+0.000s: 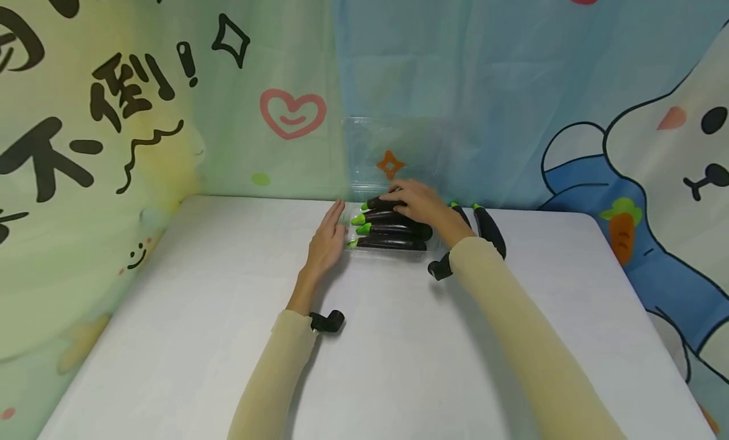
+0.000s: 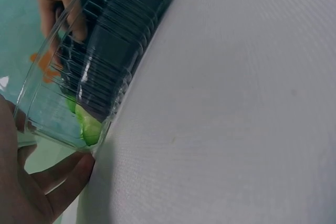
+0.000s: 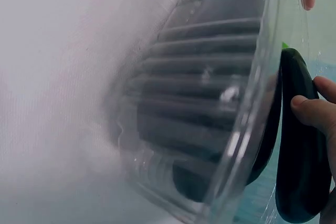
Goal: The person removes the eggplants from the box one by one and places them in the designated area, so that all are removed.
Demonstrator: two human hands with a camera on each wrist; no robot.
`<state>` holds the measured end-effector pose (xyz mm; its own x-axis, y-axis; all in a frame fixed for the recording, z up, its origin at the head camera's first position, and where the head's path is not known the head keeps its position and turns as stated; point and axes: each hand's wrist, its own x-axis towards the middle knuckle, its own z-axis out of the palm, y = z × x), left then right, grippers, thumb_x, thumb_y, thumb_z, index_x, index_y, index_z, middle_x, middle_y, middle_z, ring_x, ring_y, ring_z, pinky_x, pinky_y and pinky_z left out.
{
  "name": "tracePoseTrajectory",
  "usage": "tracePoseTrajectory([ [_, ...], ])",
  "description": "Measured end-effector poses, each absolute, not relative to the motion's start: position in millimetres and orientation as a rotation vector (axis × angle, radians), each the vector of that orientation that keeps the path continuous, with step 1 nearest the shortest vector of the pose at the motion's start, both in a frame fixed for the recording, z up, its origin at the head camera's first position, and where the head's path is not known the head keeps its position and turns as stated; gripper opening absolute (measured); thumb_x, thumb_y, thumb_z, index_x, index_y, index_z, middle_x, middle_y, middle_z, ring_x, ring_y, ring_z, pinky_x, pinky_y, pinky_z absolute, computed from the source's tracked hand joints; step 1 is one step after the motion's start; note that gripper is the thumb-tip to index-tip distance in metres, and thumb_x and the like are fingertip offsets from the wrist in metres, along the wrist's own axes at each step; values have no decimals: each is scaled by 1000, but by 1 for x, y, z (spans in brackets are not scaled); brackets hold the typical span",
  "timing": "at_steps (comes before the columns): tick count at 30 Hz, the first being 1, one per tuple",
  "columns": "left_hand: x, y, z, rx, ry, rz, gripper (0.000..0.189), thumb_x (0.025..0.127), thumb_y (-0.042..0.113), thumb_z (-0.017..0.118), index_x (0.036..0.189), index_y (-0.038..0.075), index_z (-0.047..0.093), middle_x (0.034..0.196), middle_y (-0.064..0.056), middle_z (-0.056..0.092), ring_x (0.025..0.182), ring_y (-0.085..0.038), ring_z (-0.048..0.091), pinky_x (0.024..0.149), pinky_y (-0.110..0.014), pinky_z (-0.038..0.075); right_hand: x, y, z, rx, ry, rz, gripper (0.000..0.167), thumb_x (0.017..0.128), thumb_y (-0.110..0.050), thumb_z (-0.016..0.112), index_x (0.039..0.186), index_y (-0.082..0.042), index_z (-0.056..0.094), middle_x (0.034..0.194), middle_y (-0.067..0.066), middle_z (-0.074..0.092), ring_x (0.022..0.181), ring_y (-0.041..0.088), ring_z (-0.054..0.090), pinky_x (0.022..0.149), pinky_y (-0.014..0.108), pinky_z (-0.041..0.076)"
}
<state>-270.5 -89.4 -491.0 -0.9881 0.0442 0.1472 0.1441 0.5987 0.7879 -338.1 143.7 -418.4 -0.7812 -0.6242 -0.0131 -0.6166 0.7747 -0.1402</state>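
Note:
A clear plastic box (image 1: 353,249) stands at the back of the table, with several dark eggplants (image 1: 393,242) lying side by side in it, green stem ends to the left. My right hand (image 1: 418,202) pinches an eggplant (image 3: 302,145) between thumb and fingers at the box's far side. My left hand (image 1: 326,240) rests against the box's left end with fingers extended. In the left wrist view, its fingertips touch the box corner by a green stem end (image 2: 89,127).
The box's transparent lid (image 1: 364,136) stands raised behind it, against the printed curtain (image 1: 501,79). Right of the box, partly behind my right forearm, lie two more eggplants, one an eggplant (image 1: 490,230) in fuller view. The white table (image 1: 387,364) ends at the curtain.

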Motion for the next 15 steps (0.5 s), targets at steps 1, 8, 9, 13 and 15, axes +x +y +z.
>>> tracePoseTrajectory([
  [1,-271,-90,-491,-159,-2705,-1351,54,98,19,34,152,21,35,160,3,30,146,-23,32,114,-54,32,-338,144,-418,-999,2895,-213,46,94,-18,62,139,-28,55,137,6,52,116,31,53,90,47,48],
  [8,-272,-90,-492,-159,-2726,-1334,56,96,19,32,152,18,35,161,3,28,147,-23,31,112,-55,33,-337,150,-418,-933,2854,-266,45,96,-25,60,140,-30,53,141,4,48,120,29,49,84,47,48],
  [9,-272,-90,-492,-157,-2726,-1330,56,96,19,33,152,18,35,161,3,28,146,-23,32,112,-55,34,-336,151,-418,-936,2854,-272,45,96,-26,59,140,-30,53,141,4,49,119,29,50,82,46,48],
  [13,-272,-90,-491,-154,-2722,-1318,55,97,18,34,152,19,35,160,3,30,146,-23,32,113,-55,34,-335,151,-418,-950,2862,-301,43,97,-28,57,140,-30,53,140,5,49,116,29,51,79,46,48],
  [15,-272,-90,-490,-156,-2719,-1319,55,97,18,34,152,19,35,160,3,30,146,-23,32,113,-55,34,-333,150,-417,-954,2871,-323,43,97,-29,56,140,-30,53,139,5,50,114,29,52,77,46,47],
])
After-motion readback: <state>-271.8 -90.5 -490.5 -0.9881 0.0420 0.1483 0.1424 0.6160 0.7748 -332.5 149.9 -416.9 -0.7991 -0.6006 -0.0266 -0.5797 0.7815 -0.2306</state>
